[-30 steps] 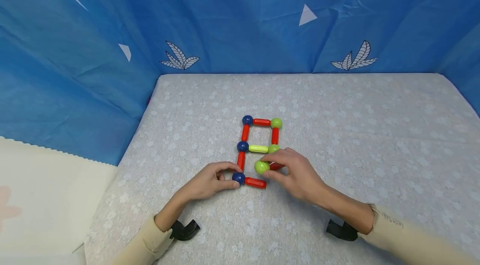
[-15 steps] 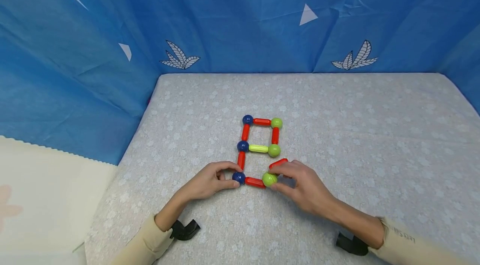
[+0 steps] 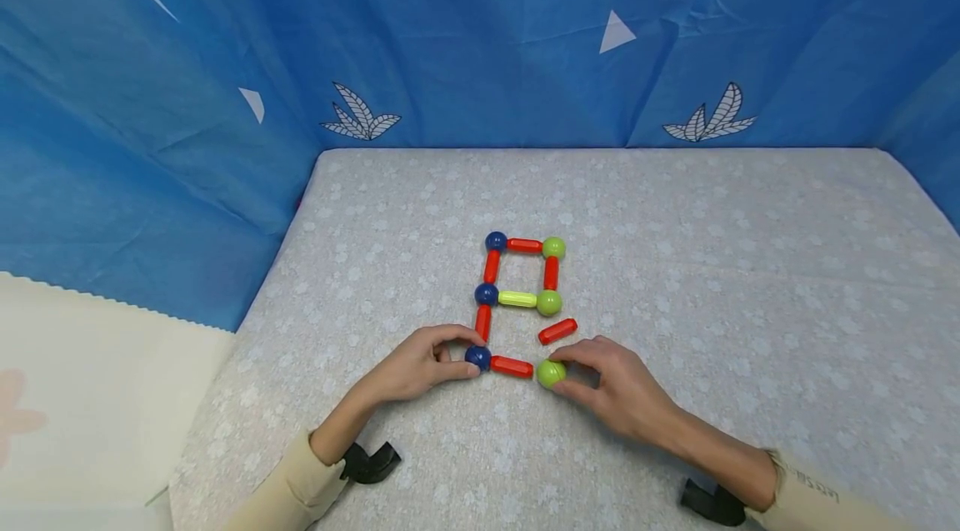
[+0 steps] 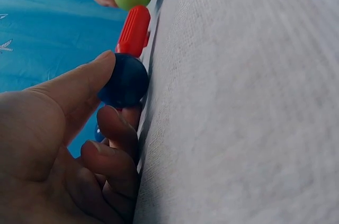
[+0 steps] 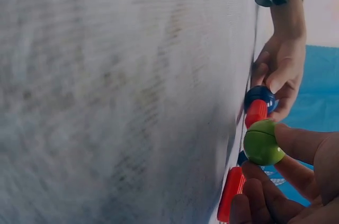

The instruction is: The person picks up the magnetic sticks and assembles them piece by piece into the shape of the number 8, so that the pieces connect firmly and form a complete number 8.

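On the cloth lies a frame of coloured balls and rods. My left hand (image 3: pixel 423 364) pinches the blue ball (image 3: pixel 477 358) at its near left corner between thumb and fingers. From that ball a red rod (image 3: pixel 512 367) points right. Just at the rod's far end, my right hand (image 3: pixel 618 385) pinches a green ball (image 3: pixel 551 373); whether the two touch I cannot tell. A loose red rod (image 3: pixel 558 331) lies slanted above the green ball. Farther back, a yellow-green rod (image 3: pixel 517 298) joins another blue ball (image 3: pixel 486 294) and another green ball (image 3: pixel 549 303).
The upper square ends in a blue ball (image 3: pixel 497 242) and a green ball (image 3: pixel 553 247) at the back. A pale flowered cloth (image 3: pixel 712 281) covers the table. Blue sheeting (image 3: pixel 487 39) hangs behind it. Black straps sit at both wrists.
My right hand has carried the green ball toward me, to the near red rod's end, then slightly right. The other red rod now lies loose behind it. My left hand stays put.
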### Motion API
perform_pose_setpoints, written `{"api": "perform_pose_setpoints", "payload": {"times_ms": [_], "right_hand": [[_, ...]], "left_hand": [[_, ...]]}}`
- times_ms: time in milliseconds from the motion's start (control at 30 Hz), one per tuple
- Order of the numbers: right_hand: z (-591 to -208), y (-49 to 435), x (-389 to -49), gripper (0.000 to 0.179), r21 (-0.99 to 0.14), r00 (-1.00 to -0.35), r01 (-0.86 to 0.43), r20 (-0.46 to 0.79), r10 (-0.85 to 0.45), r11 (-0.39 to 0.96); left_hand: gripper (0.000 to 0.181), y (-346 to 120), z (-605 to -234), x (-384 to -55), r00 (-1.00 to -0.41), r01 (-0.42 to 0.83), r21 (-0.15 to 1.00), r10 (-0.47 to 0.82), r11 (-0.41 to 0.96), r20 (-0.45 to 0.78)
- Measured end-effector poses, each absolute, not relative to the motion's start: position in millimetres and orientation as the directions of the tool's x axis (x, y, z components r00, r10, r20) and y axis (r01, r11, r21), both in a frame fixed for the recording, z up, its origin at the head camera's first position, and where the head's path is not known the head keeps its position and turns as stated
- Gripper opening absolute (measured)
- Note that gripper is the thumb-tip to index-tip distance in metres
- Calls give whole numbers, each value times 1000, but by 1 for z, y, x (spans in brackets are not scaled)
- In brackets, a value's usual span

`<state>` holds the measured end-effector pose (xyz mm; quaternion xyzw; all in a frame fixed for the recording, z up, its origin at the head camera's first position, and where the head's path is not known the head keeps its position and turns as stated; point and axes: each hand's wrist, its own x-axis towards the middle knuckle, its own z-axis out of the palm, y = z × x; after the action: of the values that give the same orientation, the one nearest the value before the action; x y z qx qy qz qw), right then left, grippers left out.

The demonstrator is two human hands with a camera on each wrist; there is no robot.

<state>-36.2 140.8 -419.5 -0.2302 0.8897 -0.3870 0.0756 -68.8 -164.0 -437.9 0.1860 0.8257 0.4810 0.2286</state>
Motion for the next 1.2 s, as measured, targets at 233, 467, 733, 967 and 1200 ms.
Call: {"api": "perform_pose_setpoints", "payload": {"times_ms": [233, 467, 733, 967, 1200], "right_hand": [[-423, 140, -39, 30, -731, -881, -357, 56, -470, 581], [-425, 136, -40, 30, -731, -880, -345, 34, -473, 589], [-426, 136, -41, 29, -727, -880, -334, 14, -474, 600], [-427, 136, -41, 30, -729, -884, -325, 8, -468, 602], [-427, 136, -41, 31, -730, -886, -321, 5, -464, 603]], "left_hand": [[32, -164, -437, -68, -825, 85, 879, 527, 470, -202], [32, -163, -437, -68, -826, 81, 877, 524, 474, -207], [31, -163, -438, -69, -825, 86, 874, 526, 479, -207], [31, -163, -438, -69, -823, 86, 875, 528, 477, -207], [31, -164, -439, -69, -824, 86, 876, 528, 475, -205]]}}
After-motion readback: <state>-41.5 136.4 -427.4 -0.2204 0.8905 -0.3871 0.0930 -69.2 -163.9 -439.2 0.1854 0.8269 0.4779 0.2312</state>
